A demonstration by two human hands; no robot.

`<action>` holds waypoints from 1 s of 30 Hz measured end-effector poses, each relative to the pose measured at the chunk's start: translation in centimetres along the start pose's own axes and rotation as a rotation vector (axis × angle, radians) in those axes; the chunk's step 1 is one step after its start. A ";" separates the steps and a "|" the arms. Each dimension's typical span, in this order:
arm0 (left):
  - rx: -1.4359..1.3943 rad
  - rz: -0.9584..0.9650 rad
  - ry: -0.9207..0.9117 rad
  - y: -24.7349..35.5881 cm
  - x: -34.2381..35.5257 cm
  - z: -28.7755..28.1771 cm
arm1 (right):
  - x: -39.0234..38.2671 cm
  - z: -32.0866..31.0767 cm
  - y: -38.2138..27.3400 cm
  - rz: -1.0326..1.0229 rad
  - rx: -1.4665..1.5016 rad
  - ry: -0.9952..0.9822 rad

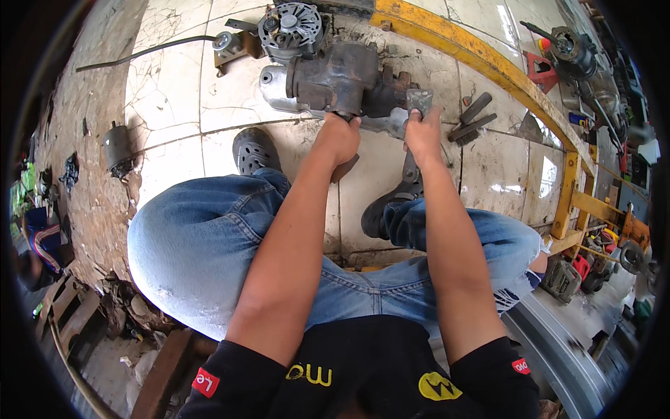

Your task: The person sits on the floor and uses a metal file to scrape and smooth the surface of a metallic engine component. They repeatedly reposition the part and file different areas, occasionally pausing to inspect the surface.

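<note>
A greasy cast-metal housing (328, 77) with a silver end piece (274, 87) lies on the tiles in front of me. My left hand (338, 138) is closed at the housing's lower opening, on a dark piece (343, 170) that shows below my fingers; I cannot make out exactly what it is. My right hand (422, 134) grips a long metal tool (410, 166), whose flat, worn head (419, 98) rises above my fingers beside the housing's right end. A pale metal arm (384, 123) runs along the housing's lower side, behind my hands.
An alternator (293, 31) and bracketed part (241, 52) lie above. Two dark bars (474, 108) sit right, near a yellow steel frame (488, 59). A cylindrical motor (117, 150) is left. Machine parts (572, 52) and tool clutter (579, 272) line the right. My shoes (255, 150) flank the work.
</note>
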State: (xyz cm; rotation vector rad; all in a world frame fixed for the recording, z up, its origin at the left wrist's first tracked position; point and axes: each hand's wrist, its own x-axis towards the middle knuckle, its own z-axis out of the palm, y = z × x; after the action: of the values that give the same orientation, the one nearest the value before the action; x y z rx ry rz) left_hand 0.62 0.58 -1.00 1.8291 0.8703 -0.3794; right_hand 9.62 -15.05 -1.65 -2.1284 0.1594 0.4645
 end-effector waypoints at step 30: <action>0.001 -0.034 -0.039 0.8 -0.4 0.4 | 1.9 3.3 3.2 -0.021 -0.002 0.226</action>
State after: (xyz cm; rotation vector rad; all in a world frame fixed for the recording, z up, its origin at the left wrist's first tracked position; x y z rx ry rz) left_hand 0.93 -0.10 -0.35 1.8038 0.8760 -0.4356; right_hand 9.58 -14.03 -6.53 -2.1788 0.2651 0.2105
